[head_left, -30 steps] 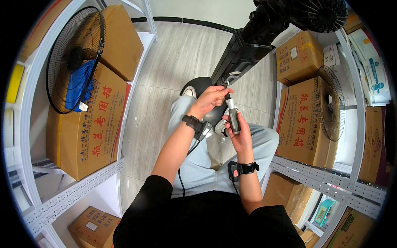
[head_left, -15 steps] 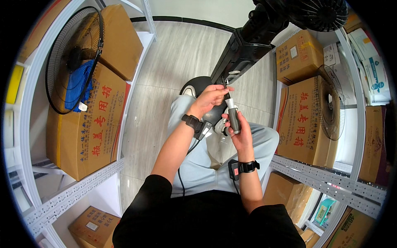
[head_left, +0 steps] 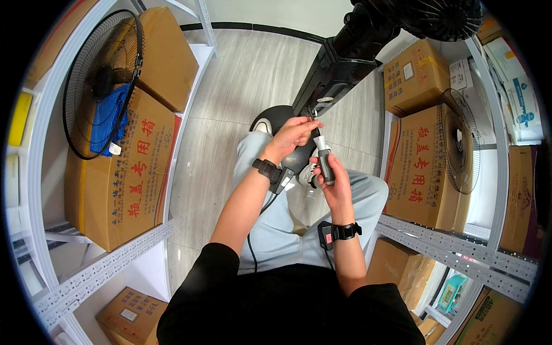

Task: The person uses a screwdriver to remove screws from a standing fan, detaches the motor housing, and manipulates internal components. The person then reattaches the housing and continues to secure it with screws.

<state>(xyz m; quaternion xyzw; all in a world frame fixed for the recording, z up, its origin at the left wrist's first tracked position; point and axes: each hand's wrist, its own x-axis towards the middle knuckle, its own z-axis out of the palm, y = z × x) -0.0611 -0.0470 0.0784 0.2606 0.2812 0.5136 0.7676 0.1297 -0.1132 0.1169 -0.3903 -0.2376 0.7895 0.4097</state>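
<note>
My right hand point(head_left: 338, 187) is closed round the grey handle of a screwdriver point(head_left: 326, 165), which has a pale collar and a dark shaft pointing away from me. My left hand point(head_left: 293, 140) is pinched at the shaft, just short of the black fan stand point(head_left: 330, 77). The shaft's far end meets the lower part of that stand, by a small shiny metal piece; the exact contact is too small to make out. At the upper right is the black fan motor housing point(head_left: 448, 20), without its grille. The round black base point(head_left: 276, 119) is partly hidden behind my left hand and legs.
Metal shelves flank me. On the left a black fan grille point(head_left: 72, 109) and blue cloth point(head_left: 109, 118) rest against cardboard boxes point(head_left: 129, 178). Another grille point(head_left: 464, 149) leans on a box point(head_left: 411, 164) at right. Cables run from both wrist straps.
My left forefinger has drawn back slightly at the screwdriver shaft. The fingers of my right hand have shifted a little on the handle. The fan stand looks nearly unmoved.
</note>
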